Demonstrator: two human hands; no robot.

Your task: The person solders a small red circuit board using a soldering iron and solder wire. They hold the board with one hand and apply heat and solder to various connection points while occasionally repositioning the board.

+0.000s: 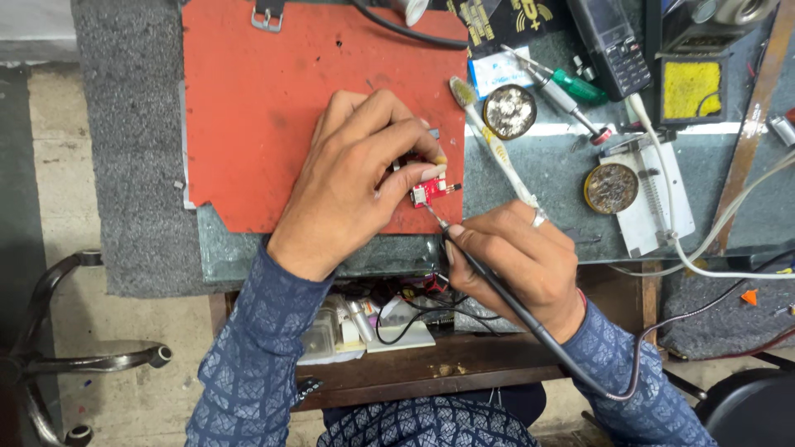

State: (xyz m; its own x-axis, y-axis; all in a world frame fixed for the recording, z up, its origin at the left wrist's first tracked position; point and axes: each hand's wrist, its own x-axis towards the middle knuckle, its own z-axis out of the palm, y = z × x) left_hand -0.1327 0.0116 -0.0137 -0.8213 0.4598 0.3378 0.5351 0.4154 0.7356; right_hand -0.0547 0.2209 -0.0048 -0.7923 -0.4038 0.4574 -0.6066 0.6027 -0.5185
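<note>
My left hand (pixel 358 178) presses its fingertips on a small red circuit board (pixel 431 190) lying at the right edge of an orange-red work mat (pixel 257 108). My right hand (pixel 517 261) grips a black soldering iron (pixel 489 277) like a pen, its metal tip touching the lower left edge of the red board. The iron's dark cable runs down and right past my wrist. A ring shows on my right hand.
A toothbrush (pixel 489 141) lies diagonally beside the mat. Two round tins (pixel 509 110) (pixel 611 188), screwdrivers (pixel 567 87), a black handset-like device (pixel 613 41), a yellow sponge tray (pixel 691 89) and white cables sit to the right. An open drawer with clutter (pixel 389 323) lies below the bench edge.
</note>
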